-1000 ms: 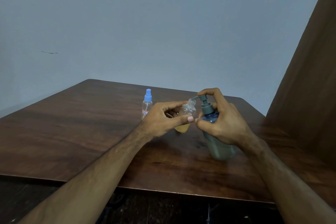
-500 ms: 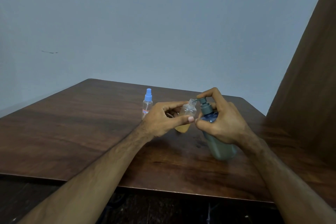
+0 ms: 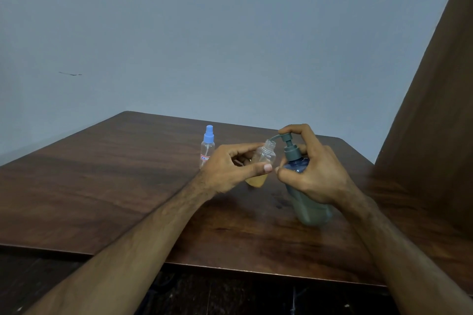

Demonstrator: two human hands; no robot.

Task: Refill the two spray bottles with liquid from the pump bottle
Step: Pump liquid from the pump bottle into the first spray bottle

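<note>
Holding the uncapped spray bottle (image 3: pixel 263 161) tilted toward the pump bottle (image 3: pixel 304 194), the left hand (image 3: pixel 227 169) pinches it between thumb and curled fingers (image 3: pixel 266 168), so its open neck sits right under the pump spout; amber liquid pools in its lower end. The right hand (image 3: pixel 311 174) wraps the pump bottle's shoulder, forefinger resting on the pump head, likely to steady it while pressing. The pump bottle stands on the surface (image 3: pixel 102 186). Left of it, beyond the left hand, a second spray bottle (image 3: pixel 206 147) stands upright, blue cap on, seemingly awaiting its turn. Count from the head view: two spray bottles, one pump bottle, two hands.
</note>
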